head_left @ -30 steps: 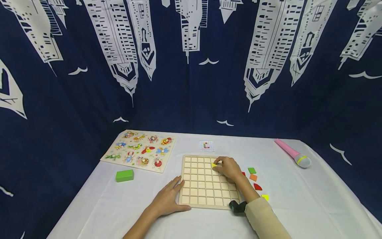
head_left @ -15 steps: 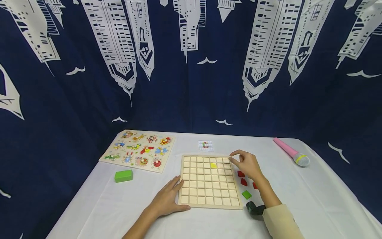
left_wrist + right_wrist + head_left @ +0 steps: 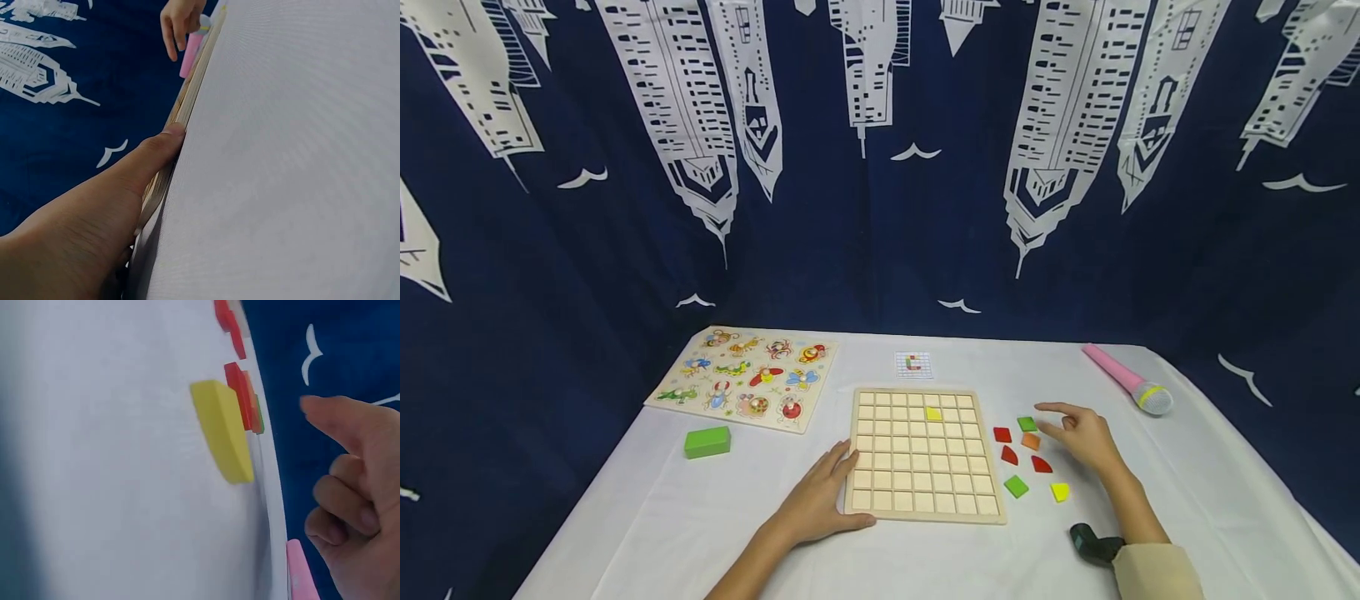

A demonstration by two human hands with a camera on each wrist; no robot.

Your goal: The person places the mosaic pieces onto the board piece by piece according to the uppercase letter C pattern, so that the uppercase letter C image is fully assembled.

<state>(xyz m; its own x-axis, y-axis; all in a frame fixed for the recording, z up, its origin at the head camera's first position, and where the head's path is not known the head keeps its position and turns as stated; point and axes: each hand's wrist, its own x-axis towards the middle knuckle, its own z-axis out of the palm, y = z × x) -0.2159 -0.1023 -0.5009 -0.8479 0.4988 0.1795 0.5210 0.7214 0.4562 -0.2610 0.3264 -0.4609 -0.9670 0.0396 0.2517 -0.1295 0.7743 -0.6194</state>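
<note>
A wooden grid board (image 3: 927, 460) lies flat in the middle of the table, one yellow tile (image 3: 933, 414) in an upper cell. My left hand (image 3: 815, 502) rests at its lower left corner, fingers straight along the left side. In the left wrist view the thumb (image 3: 164, 140) touches the board's edge. Right of the board, my right hand (image 3: 1088, 438) hovers with nothing in it, index finger extended and other fingers bent. Nearest to it are a green tile (image 3: 1027, 423) and an orange tile (image 3: 1031, 442). Red quarter-round pieces (image 3: 1041, 464) and a yellow piece (image 3: 1060, 492) lie nearby.
An insect picture puzzle (image 3: 747, 379) and a green block (image 3: 707, 442) lie on the left. Behind the board is a small pattern card (image 3: 913, 365). A pink microphone (image 3: 1123, 377) lies at the back right. A dark blue curtain (image 3: 880, 250) hangs behind the table.
My right hand has let go of the yellow tile in the board's upper cell and moved right, past the loose pieces, uncovering them. My left hand has stayed at the board's corner.
</note>
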